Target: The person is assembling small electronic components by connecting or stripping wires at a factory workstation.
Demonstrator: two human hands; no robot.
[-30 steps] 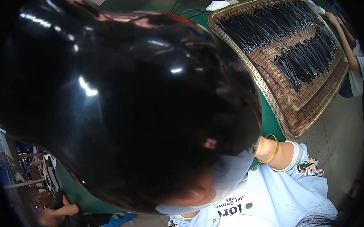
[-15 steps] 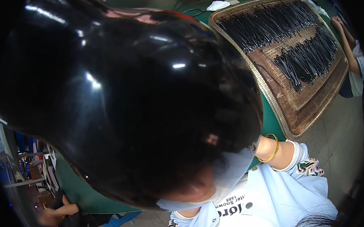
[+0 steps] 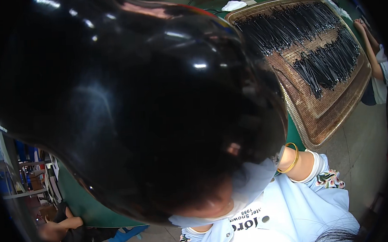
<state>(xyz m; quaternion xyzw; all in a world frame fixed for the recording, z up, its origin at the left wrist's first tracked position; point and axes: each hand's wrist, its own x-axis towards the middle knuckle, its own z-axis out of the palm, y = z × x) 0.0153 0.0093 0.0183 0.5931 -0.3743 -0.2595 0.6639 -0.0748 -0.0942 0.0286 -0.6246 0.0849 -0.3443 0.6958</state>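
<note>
Nearest, a glossy black bulging object (image 3: 171, 104) screens both hands, whose grip I cannot tell, and, probably stiff and slippery, would best be cradled by its curved edges, with the green table (image 3: 83, 206) and perforated tray (image 3: 332, 104) beyond.

Workshop, factory kind. Beyond the right wrist (image 3: 286, 158): perforated metal tray (image 3: 334, 112) bearing dense rows of thin black rods (image 3: 329, 65), over a green worktable (image 3: 91, 206). Past the tray, a co-worker's arms (image 3: 373, 59). Far left of the wrist: another worker (image 3: 70, 223), cluttered metal framework (image 3: 26, 194). Right of the wrist, grey hard floor (image 3: 359, 144).
</note>
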